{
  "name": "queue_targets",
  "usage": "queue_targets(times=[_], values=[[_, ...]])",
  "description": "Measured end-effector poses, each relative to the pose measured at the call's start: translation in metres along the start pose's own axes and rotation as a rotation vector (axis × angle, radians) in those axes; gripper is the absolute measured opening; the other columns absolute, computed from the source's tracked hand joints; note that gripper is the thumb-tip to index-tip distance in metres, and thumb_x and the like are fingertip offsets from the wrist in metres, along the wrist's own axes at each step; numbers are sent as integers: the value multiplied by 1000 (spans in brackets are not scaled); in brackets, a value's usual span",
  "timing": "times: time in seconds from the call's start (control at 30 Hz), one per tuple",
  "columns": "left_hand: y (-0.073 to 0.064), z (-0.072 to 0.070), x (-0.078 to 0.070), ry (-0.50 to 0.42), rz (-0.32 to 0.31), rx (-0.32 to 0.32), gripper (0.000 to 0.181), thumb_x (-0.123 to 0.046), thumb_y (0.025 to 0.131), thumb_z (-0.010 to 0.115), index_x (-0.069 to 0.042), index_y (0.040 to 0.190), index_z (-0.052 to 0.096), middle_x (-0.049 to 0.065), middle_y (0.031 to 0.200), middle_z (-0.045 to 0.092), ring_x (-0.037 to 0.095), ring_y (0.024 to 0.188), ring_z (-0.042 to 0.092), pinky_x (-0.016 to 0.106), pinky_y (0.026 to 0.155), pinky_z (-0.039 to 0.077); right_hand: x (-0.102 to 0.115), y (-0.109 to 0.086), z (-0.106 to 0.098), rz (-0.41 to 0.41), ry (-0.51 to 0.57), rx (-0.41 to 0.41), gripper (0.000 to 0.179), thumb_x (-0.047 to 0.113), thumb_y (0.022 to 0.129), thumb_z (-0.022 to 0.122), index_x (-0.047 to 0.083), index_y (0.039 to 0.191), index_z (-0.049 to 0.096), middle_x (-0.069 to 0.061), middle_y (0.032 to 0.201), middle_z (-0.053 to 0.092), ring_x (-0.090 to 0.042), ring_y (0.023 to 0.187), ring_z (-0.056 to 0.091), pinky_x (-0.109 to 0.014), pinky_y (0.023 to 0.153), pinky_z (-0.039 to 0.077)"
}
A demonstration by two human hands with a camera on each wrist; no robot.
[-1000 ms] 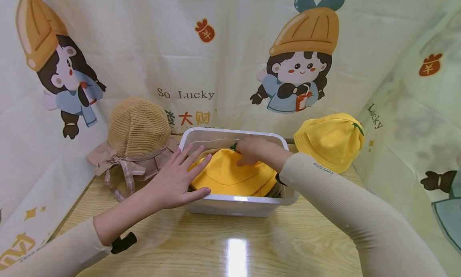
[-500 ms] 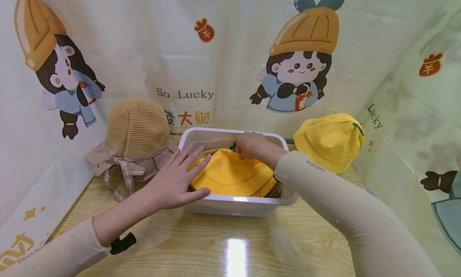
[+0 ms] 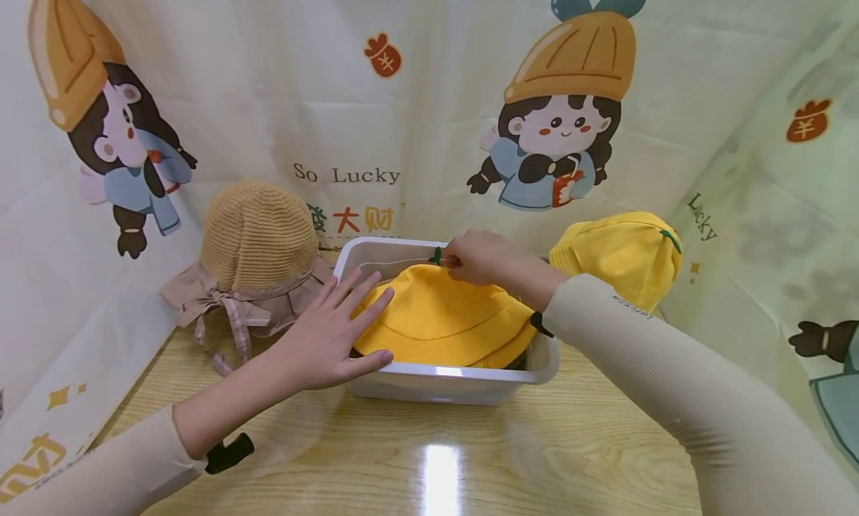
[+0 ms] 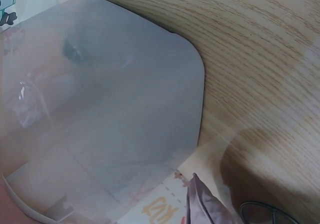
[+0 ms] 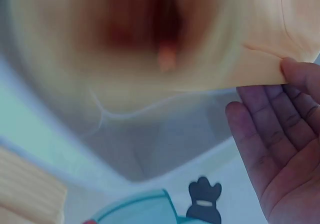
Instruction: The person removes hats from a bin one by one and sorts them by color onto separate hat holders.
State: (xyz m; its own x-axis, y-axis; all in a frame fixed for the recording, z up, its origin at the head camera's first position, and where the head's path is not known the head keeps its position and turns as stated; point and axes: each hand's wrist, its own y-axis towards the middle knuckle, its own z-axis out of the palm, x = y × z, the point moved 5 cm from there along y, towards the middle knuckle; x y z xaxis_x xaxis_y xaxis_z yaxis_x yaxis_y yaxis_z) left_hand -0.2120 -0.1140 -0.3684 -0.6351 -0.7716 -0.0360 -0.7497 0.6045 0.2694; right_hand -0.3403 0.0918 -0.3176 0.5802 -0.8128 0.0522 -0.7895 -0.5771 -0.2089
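A yellow bucket hat (image 3: 432,318) with a green leaf at its top (image 3: 435,256) sits in a white plastic bin (image 3: 429,391). My right hand (image 3: 486,257) pinches the hat's far side. In the right wrist view, the thumb presses on the yellow fabric (image 5: 270,66) and the fingers (image 5: 272,124) lie beneath it. My left hand (image 3: 329,341) rests on the bin's left rim with its fingers spread. The bin's smooth outer wall (image 4: 135,79) fills much of the left wrist view. Whatever lies under the hat is mostly hidden.
A tan knitted sun hat (image 3: 258,236) with a bow and ribbons stands left of the bin. Another yellow hat (image 3: 620,255) is at the right, partly behind my right arm. A printed cloth (image 3: 436,113) hangs behind, and wooden tabletop (image 3: 335,456) spreads in front.
My right hand's fingers have closed on the yellow hat's far edge. Hand and hat have risen slightly, and the hat's right side has shifted right. My left hand has stayed on the rim.
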Motion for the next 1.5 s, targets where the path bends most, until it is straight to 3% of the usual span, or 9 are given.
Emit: queue_targets(times=[0.2, 0.33, 0.5, 0.87, 1.1, 1.33, 1.5], values=[[0, 0, -1, 3, 6, 8, 84, -70, 93, 44, -18, 158, 30, 11, 166, 17, 38, 153, 10, 62, 119, 12, -7, -15, -20, 12, 46, -60, 10, 22, 94, 70, 13, 90, 73, 0, 80, 66, -20, 75, 58, -29, 68, 50], [0, -1, -3, 3, 12, 1, 85, -71, 94, 44, -17, 158, 30, 14, 165, 20, 41, 152, 14, 63, 118, 15, -9, -25, -33, 6, 74, -85, 12, 23, 95, 68, 13, 93, 74, 0, 83, 68, -20, 77, 59, -31, 73, 52], [0, -1, -2, 4, 8, -2, 85, -70, 94, 44, -18, 159, 28, 13, 167, 13, 40, 152, 13, 62, 119, 14, -11, -37, -49, -7, 131, -115, 12, 23, 94, 68, 12, 93, 74, -1, 83, 68, -20, 77, 60, -33, 74, 53], [-1, 0, -1, 9, 12, -15, 87, -71, 93, 44, -14, 158, 30, 17, 165, 18, 41, 151, 15, 62, 118, 16, -22, -67, -71, -3, 217, -240, 12, 20, 92, 69, 11, 91, 77, 0, 78, 70, -18, 72, 60, -34, 68, 52], [1, -1, -1, 7, 9, -16, 87, -70, 93, 45, -16, 159, 27, 16, 166, 14, 37, 153, 9, 61, 119, 14, -32, -89, -85, 14, 283, -330, 13, 22, 93, 69, 12, 88, 75, 0, 71, 68, -17, 62, 58, -32, 59, 49], [2, -2, -1, 6, 10, -12, 86, -69, 93, 46, -16, 159, 28, 15, 166, 14, 36, 153, 9, 61, 119, 14, -42, -104, -99, 74, 355, -425, 12, 21, 94, 68, 11, 91, 74, -3, 77, 69, -20, 63, 61, -29, 58, 53], [1, -1, -1, 8, 14, -17, 86, -70, 93, 46, -16, 158, 30, 16, 166, 15, 39, 152, 14, 62, 119, 15, -49, -117, -112, 103, 344, -499, 16, 25, 95, 67, 11, 93, 74, -4, 82, 71, -21, 64, 63, -25, 58, 52]])
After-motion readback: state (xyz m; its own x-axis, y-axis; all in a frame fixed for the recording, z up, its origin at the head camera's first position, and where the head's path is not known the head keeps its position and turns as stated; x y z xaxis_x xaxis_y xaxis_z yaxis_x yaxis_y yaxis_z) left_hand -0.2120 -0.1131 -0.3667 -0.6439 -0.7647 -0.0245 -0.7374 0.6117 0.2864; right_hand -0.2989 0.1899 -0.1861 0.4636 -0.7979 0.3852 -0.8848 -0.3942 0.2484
